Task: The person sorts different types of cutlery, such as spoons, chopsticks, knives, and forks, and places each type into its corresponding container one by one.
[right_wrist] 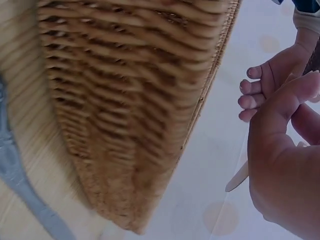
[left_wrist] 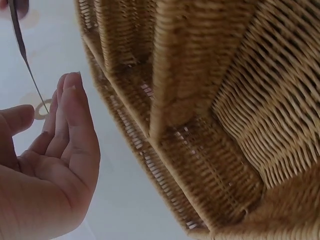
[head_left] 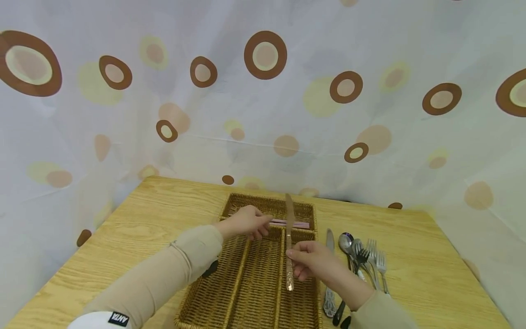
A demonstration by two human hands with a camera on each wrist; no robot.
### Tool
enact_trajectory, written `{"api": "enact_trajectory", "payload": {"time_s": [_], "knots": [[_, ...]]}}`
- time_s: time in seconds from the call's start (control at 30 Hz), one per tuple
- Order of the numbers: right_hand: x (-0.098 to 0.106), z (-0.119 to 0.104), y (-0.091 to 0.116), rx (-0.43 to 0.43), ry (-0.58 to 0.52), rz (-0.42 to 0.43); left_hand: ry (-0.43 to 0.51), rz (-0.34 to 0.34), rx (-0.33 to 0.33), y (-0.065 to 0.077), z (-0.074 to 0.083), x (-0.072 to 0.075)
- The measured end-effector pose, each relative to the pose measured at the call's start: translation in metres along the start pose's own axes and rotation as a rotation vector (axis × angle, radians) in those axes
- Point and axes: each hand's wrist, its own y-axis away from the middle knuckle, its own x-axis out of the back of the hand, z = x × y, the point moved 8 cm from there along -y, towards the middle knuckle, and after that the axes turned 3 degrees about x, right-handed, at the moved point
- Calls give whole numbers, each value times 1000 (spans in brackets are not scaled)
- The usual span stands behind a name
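My right hand point(head_left: 314, 262) pinches a knife point(head_left: 290, 219) by its patterned copper-coloured handle. The knife stands over the wicker tray point(head_left: 238, 283), its blade pointing to the back. In the right wrist view, the curled fingers of that right hand point(right_wrist: 285, 145) hide part of the knife. Over the back of the tray is my left hand point(head_left: 248, 221), beside pink chopsticks point(head_left: 302, 225) lying in the back compartment. The left wrist view shows this left hand point(left_wrist: 60, 160) with relaxed fingers, thumb apart and nothing held. The knife's blade point(left_wrist: 22, 45) overlaps its fingertips there.
A silver table knife point(head_left: 330, 269) lies right of the tray. Further right are spoons point(head_left: 346, 241) and several forks point(head_left: 381, 265), some dark, some silver. The wooden table point(head_left: 164, 214) meets a dotted curtain point(head_left: 287, 114) at the back.
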Motion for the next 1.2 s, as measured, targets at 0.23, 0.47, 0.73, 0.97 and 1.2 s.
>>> {"api": "enact_trajectory", "payload": {"time_s": [0.23,0.47,0.73,0.97,1.2], "knots": [[-17,-9,-15,27,2,1,74,-44,30,2,5,-14],[-25,-8,-19,17,14,-33,208,-104,87,6,-2,-14],[-2,-3,-5,-2,-21,-35,280,-142,101,16,-20,7],[39,17,10,-65,12,10,188,-143,229,30,-53,26],[67,45,13,-141,36,81,-51,-166,310,44,-69,29]]}}
